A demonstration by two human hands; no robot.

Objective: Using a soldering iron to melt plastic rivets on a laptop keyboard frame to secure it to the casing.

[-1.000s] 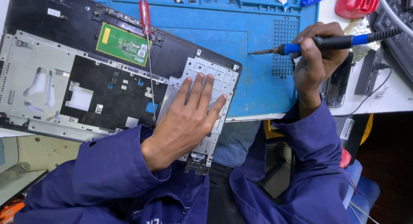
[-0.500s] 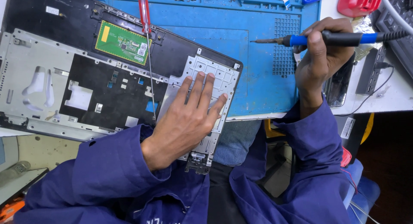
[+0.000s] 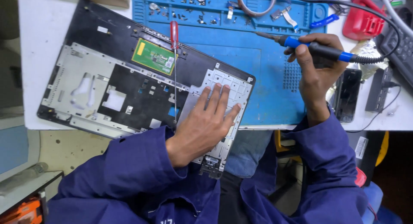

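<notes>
- My left hand (image 3: 206,123) lies flat, fingers spread, palm down on the grey metal plate at the right end of the opened laptop shell (image 3: 142,84); it grips nothing, only presses.
- The laptop shell rests on the white desk (image 3: 38,43), its right end over the blue work mat (image 3: 266,90) and its near corner hanging past the desk edge above my lap.
- My right hand (image 3: 316,73) is closed around the soldering iron (image 3: 316,50), fingers wrapped on its black and blue handle.
- The iron is held level above the mat, tip pointing left, well apart from the shell and from my left hand.
- A red-handled screwdriver (image 3: 174,69) lies across the shell, just left of my left fingers, beside the green circuit board (image 3: 154,57).
- A dark phone (image 3: 347,95) lies on the desk just right of my right wrist.
</notes>
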